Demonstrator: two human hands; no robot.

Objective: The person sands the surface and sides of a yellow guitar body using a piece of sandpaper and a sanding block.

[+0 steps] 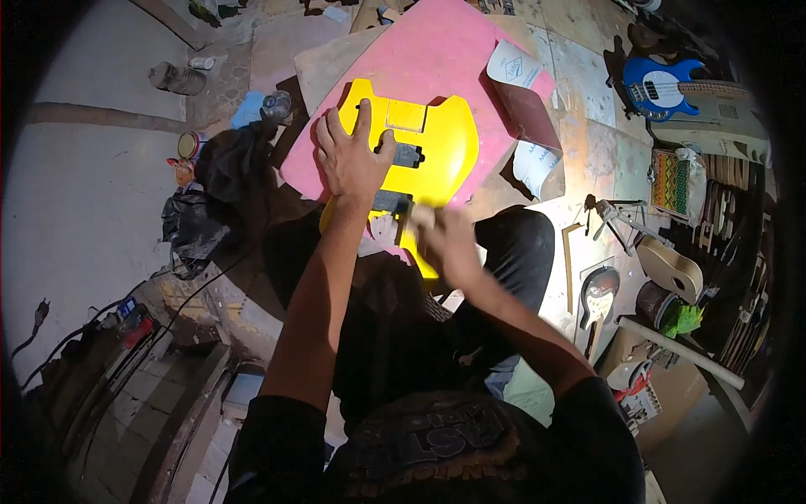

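Where left hand (351, 162) rests, splayed, guitar body (454, 141)

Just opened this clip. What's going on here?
A person works on a bright yellow guitar body with dark recessed cutouts, lying over a flat pink sheet. Their bare left hand is spread on its face, perhaps steadying it. Their bare right hand is blurred by the body's near end, so whether its grip holds anything can't be told. A curled brown-and-white sheet lies to the right.
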